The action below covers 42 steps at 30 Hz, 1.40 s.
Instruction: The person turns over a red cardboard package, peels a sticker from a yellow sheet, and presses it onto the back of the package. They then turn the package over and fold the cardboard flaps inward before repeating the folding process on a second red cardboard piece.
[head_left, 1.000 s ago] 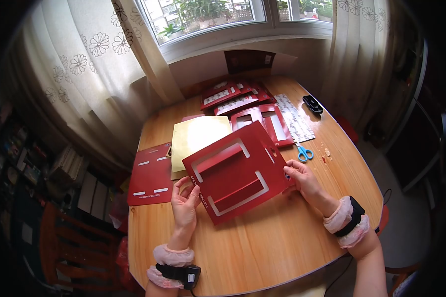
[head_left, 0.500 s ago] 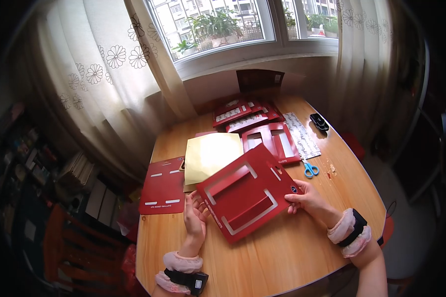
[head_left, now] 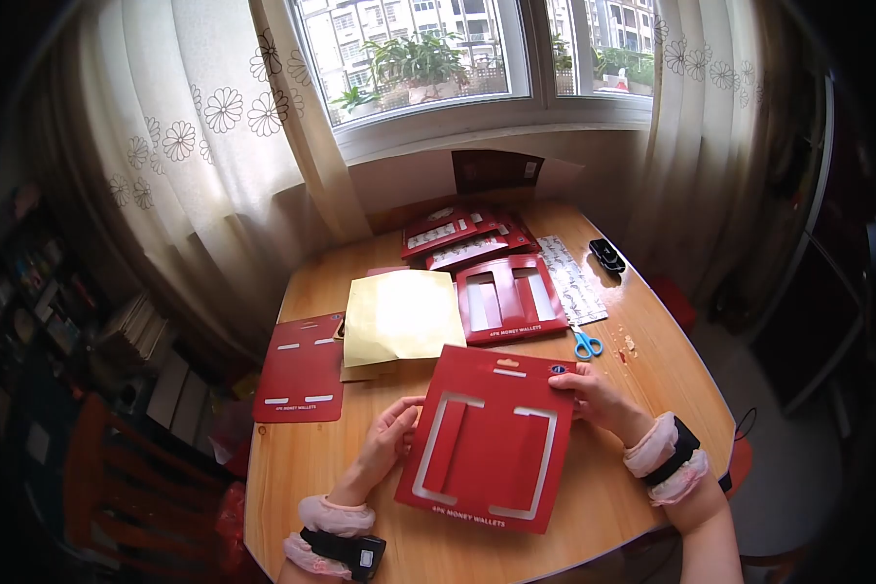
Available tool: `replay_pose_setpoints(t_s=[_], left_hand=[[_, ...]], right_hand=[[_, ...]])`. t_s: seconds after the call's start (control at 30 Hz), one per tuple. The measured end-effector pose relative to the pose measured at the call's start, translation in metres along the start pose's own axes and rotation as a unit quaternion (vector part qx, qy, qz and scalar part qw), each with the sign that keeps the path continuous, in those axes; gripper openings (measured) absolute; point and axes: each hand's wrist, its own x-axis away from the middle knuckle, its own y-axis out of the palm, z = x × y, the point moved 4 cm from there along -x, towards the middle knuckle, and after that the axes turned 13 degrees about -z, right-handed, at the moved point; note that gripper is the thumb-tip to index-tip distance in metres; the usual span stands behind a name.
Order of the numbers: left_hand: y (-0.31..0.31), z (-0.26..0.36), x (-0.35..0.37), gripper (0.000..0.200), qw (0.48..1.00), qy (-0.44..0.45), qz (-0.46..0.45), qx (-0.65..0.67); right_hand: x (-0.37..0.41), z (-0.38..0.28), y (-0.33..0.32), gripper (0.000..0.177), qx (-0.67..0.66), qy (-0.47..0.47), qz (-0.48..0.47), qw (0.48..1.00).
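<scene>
A red cardboard wallet pack card (head_left: 496, 438) is tilted up above the table's front, with "4PK MONEY WALLETS" along its bottom and two bracket-shaped cut-outs. My right hand (head_left: 599, 394) pinches its upper right corner, thumb on the front face and fingers behind. At the left edge, my left hand (head_left: 389, 438) has loosely bent fingers, touching or nearly touching the card. Behind it lie a sheet of yellow paper (head_left: 399, 316) and another red card with cut-out windows (head_left: 511, 297). A flat red card (head_left: 302, 375) rests at the table's left.
Several red packs (head_left: 467, 238) are piled at the back of the wooden table (head_left: 341, 496). Blue-handled scissors (head_left: 587, 344), a patterned white sheet (head_left: 576, 282) and a black object (head_left: 607, 256) lie on the right, near small scraps (head_left: 629, 346).
The red card has turned more upright and come lower, its lettering now along the bottom. My right hand keeps its corner, while my left hand's fingers have curled in beside the left edge.
</scene>
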Motion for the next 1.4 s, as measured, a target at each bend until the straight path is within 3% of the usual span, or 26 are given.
replay_pose_setpoints(t_s=[0.2, 0.43, 0.53, 0.77, 0.83, 1.13, 1.3, 1.33, 1.4], left_hand=[[0.004, 0.005, -0.002, 0.031, 0.999, 0.018, 0.046, 0.018], [-0.008, 0.003, -0.002, 0.03, 0.998, 0.038, 0.042, -0.038], [-0.016, 0.006, -0.003, 0.028, 0.973, 0.143, 0.16, -0.081], [-0.026, 0.022, 0.008, 0.025, 0.933, 0.243, 0.234, -0.126], [-0.027, 0.027, 0.011, 0.024, 0.901, 0.321, 0.267, -0.119], [-0.027, 0.03, 0.017, 0.034, 0.876, 0.349, 0.316, -0.103], [-0.019, 0.031, 0.014, 0.04, 0.899, 0.309, 0.299, -0.083], [-0.02, 0.032, 0.017, 0.04, 0.899, 0.309, 0.3, -0.083], [-0.023, 0.027, 0.017, 0.042, 0.93, 0.207, 0.293, -0.08]], right_hand=[[-0.001, 0.008, 0.003, 0.019, 0.05, 0.055, -0.095, 0.993], [-0.003, 0.008, 0.012, 0.018, 0.033, 0.024, -0.065, 0.997], [-0.004, 0.01, 0.008, 0.025, -0.001, -0.002, -0.093, 0.996], [-0.006, 0.013, 0.02, 0.037, 0.172, 0.001, -0.166, 0.971], [-0.005, 0.011, 0.027, 0.037, 0.215, -0.022, -0.17, 0.961], [-0.002, 0.012, 0.031, 0.045, 0.191, 0.008, -0.224, 0.956], [-0.003, 0.011, 0.026, 0.043, 0.097, -0.005, -0.162, 0.982], [-0.005, 0.009, 0.019, 0.04, 0.056, -0.037, -0.11, 0.992], [-0.006, 0.004, 0.009, 0.026, 0.015, -0.092, -0.008, 0.996]])
